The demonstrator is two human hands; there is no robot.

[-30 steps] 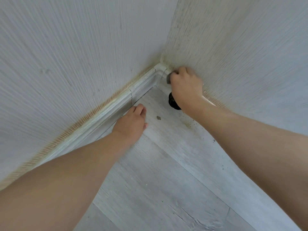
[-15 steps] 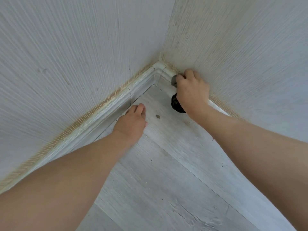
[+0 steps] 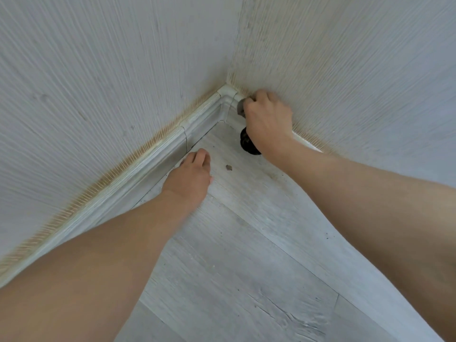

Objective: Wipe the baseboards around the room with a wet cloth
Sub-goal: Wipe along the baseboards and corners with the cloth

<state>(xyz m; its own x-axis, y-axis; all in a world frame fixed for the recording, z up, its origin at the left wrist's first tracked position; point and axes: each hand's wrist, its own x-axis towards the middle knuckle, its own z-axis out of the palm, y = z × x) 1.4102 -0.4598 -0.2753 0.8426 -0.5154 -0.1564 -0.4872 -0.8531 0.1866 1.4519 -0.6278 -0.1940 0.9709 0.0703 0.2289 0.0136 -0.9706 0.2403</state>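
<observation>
Listing from the head view, the only one we have:

Item, cloth point(image 3: 249, 143). We find a dark wad bunched inside the right hand point(image 3: 267, 119), a grey end showing past the knuckles at the baseboard and a darker lump hanging below the palm, just above the floor. The fingers point(image 3: 256, 99) are curled tight round it and press it against the right-wall baseboard point(image 3: 304, 139), just beside the corner cap point(image 3: 226, 91). We judge the cloth soft, limp and light, a little heavier for being wet, with no fragile part. It should take any grip; a balled hold with a fold pushed forward by the fingertips seems best for the grooves. The loose lump may drag on the floor.

Item, left hand point(image 3: 188, 177). We see it resting flat on the floor point(image 3: 246, 255) near the left-wall baseboard point(image 3: 153, 156), fingers straight and close together, holding nothing, apparently as a prop.

Item, surfaces. The baseboards are pale, ribbed, rigid mouldings; the left one has a joint piece point(image 3: 183, 130) close to the corner. A yellowish fringe runs along their top edges where the wallpaper point(image 3: 111, 82) meets them.

Item, room. We note two walls in striped, textured pale paper, meeting at an inside corner, and a floor of grey wood-look planks with dark specks and a small crumb point(image 3: 228, 167) between the hands.
</observation>
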